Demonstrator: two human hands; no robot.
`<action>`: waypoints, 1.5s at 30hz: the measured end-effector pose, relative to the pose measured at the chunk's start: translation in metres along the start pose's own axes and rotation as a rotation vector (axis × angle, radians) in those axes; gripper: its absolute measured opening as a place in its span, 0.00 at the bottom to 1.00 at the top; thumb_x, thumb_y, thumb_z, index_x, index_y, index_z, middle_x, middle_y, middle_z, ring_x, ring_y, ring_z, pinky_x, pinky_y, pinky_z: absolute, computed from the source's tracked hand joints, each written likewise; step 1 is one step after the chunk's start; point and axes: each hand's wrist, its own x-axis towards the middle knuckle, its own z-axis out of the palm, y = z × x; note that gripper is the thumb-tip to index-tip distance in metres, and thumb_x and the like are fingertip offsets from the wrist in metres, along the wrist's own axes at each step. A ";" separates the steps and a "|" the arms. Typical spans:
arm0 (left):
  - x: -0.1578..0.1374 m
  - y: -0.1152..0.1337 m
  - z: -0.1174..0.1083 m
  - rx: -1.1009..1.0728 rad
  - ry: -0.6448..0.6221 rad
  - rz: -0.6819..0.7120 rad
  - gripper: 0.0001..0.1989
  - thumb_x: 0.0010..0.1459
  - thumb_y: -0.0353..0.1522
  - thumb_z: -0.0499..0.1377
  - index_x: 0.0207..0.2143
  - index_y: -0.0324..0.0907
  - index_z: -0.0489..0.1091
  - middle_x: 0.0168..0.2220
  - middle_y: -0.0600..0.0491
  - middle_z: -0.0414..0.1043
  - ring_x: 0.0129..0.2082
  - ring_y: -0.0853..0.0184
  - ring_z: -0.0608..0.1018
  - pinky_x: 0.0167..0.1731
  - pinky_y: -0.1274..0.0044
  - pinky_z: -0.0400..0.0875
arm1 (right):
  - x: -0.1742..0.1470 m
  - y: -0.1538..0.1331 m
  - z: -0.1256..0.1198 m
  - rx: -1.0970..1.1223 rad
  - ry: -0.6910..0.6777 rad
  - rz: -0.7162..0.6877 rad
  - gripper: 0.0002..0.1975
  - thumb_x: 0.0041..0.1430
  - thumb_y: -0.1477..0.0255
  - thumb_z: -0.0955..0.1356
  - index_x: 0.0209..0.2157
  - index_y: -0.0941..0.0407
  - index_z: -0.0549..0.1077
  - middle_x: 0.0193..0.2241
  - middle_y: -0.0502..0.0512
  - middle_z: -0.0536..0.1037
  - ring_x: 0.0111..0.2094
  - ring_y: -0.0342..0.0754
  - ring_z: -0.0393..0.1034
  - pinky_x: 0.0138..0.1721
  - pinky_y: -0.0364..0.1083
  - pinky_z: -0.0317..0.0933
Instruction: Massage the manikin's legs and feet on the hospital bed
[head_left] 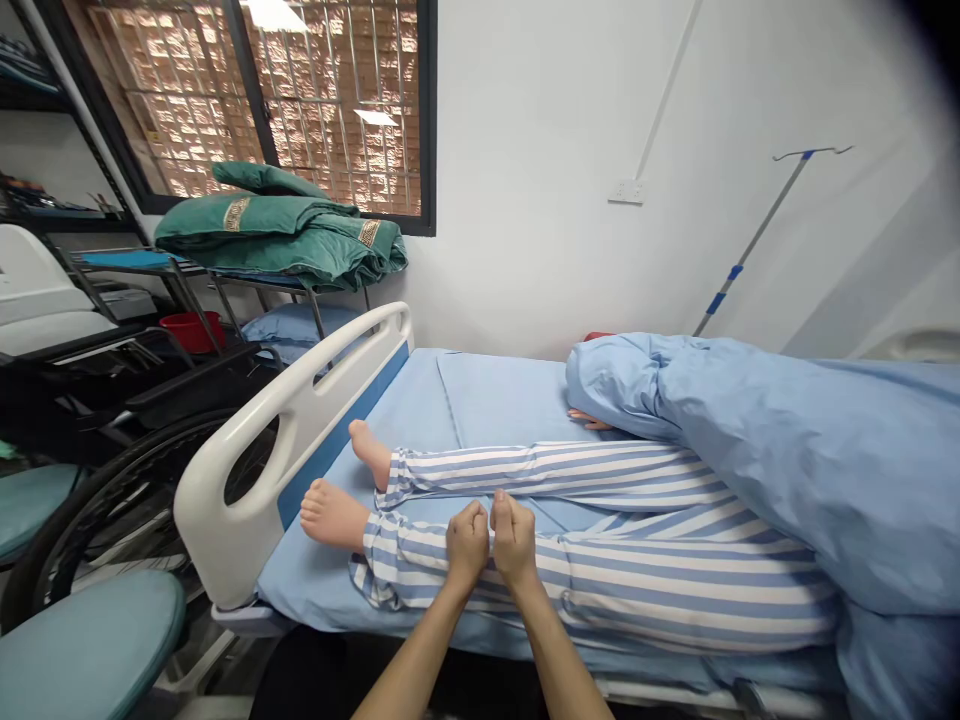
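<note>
My left hand (468,540) and my right hand (514,532) are closed into fists side by side, thumbs on top. Both appear in front of the near lower leg of a figure lying on the bed; whether they touch the trousers I cannot tell. Nothing shows in either fist. Blue-and-white striped trousers (675,575) cover the figure's legs. Its bare near foot (334,515) and far foot (369,452) look like a manikin's and point toward the footboard. A light blue quilt (795,440) is folded back over the upper body, and some fingers (589,419) stick out beneath it.
The white footboard (217,500) closes the bed's left end. Beyond it stand a wheelchair (82,520) and a round teal stool (90,640). Green folded bedding (292,235) is piled under the window. An IV pole (757,240) rises behind the bed.
</note>
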 end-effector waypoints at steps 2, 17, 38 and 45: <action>-0.001 -0.001 0.000 -0.012 -0.003 -0.001 0.11 0.48 0.29 0.43 0.14 0.41 0.49 0.13 0.59 0.50 0.17 0.74 0.56 0.20 0.81 0.48 | -0.001 0.003 -0.001 -0.028 0.000 -0.009 0.18 0.56 0.68 0.54 0.14 0.57 0.55 0.12 0.45 0.54 0.15 0.38 0.50 0.20 0.40 0.45; 0.011 0.035 -0.004 -0.336 -0.022 -0.035 0.08 0.45 0.27 0.43 0.15 0.41 0.50 0.15 0.59 0.49 0.17 0.75 0.57 0.20 0.82 0.52 | -0.011 0.038 0.006 -0.003 -0.044 0.082 0.19 0.56 0.66 0.53 0.17 0.58 0.62 0.15 0.50 0.64 0.19 0.41 0.56 0.22 0.40 0.48; 0.002 0.001 0.011 -0.013 -0.039 0.051 0.10 0.48 0.29 0.43 0.15 0.41 0.51 0.15 0.58 0.52 0.19 0.74 0.58 0.22 0.81 0.48 | 0.001 0.021 -0.012 0.027 0.012 0.113 0.20 0.55 0.63 0.54 0.14 0.57 0.54 0.12 0.45 0.55 0.16 0.39 0.50 0.20 0.40 0.46; 0.002 0.001 0.011 -0.030 -0.058 0.018 0.10 0.48 0.29 0.43 0.15 0.41 0.50 0.15 0.59 0.53 0.18 0.74 0.58 0.22 0.81 0.49 | -0.010 0.043 -0.001 -0.118 -0.038 0.053 0.18 0.55 0.65 0.55 0.17 0.59 0.64 0.15 0.52 0.66 0.18 0.41 0.57 0.21 0.40 0.46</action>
